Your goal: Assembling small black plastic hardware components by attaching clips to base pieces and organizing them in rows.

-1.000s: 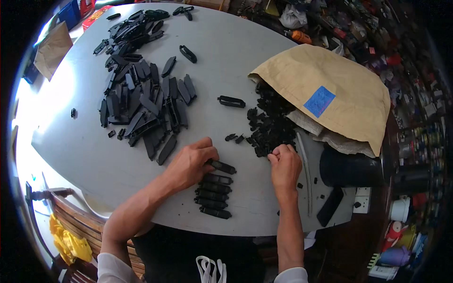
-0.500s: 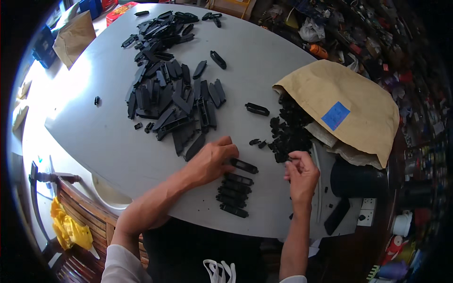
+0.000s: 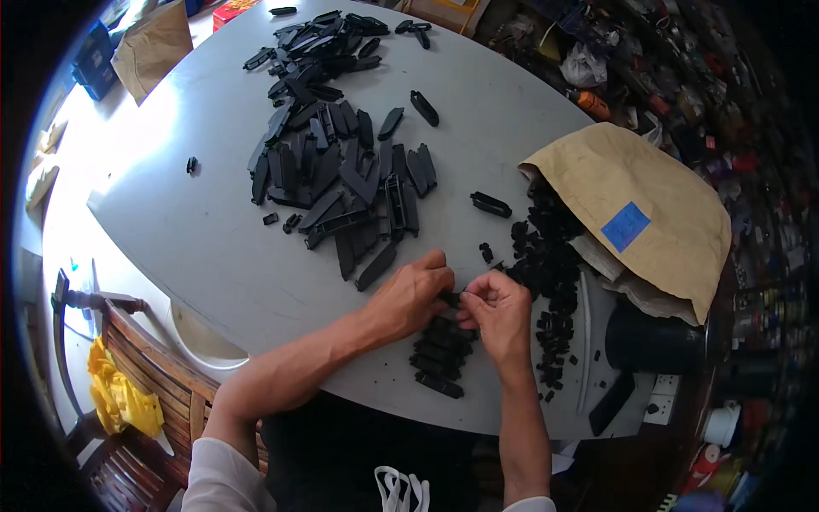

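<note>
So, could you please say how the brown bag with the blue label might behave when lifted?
The bag looks creased, so it is probably fairly floppy. Small black parts lie at its open mouth, so lifting might scatter some.

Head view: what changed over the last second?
The right hand moved left, away from the pile of small black parts, and now meets the left hand at the black piece held there. Whether it brought a small part along is too small to tell. Unchanged: the left hand's hold, the row of black pieces nearby, the paper bag.
</note>
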{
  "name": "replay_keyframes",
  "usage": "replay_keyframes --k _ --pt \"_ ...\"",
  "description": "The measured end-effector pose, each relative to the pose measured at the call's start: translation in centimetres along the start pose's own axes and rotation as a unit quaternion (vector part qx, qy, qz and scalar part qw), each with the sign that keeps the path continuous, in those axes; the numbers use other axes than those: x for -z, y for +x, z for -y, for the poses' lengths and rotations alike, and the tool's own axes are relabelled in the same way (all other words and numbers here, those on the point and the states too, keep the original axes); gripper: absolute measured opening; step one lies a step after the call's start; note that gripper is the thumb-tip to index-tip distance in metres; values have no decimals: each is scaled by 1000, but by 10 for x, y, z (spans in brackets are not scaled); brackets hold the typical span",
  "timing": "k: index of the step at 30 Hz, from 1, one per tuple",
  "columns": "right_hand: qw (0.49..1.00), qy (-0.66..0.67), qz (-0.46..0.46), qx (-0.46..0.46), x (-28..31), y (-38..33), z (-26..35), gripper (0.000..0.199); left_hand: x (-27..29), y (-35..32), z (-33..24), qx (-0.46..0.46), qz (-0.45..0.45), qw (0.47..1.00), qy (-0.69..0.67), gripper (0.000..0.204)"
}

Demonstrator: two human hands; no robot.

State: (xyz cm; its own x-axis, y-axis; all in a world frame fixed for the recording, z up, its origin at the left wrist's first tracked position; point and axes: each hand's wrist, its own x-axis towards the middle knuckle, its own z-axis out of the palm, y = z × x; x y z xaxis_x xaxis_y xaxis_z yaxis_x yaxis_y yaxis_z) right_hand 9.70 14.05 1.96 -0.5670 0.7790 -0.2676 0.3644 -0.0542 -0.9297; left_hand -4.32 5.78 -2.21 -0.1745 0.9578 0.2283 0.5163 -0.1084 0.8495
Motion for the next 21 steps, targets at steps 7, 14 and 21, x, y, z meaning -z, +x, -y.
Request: replay_keyframes --k 7,14,21 --pt "972 -222 -66 41 -6 3 -6 13 0 -1 -1 0 -12 1000 4 26" --pt "937 -334 -94 42 -12 1 -5 14 -1 -2 0 3 -10 1000 -1 26" --pt "912 -397 -91 55 -9 -1 -2 14 -2 0 -2 16 0 1000 5 24"
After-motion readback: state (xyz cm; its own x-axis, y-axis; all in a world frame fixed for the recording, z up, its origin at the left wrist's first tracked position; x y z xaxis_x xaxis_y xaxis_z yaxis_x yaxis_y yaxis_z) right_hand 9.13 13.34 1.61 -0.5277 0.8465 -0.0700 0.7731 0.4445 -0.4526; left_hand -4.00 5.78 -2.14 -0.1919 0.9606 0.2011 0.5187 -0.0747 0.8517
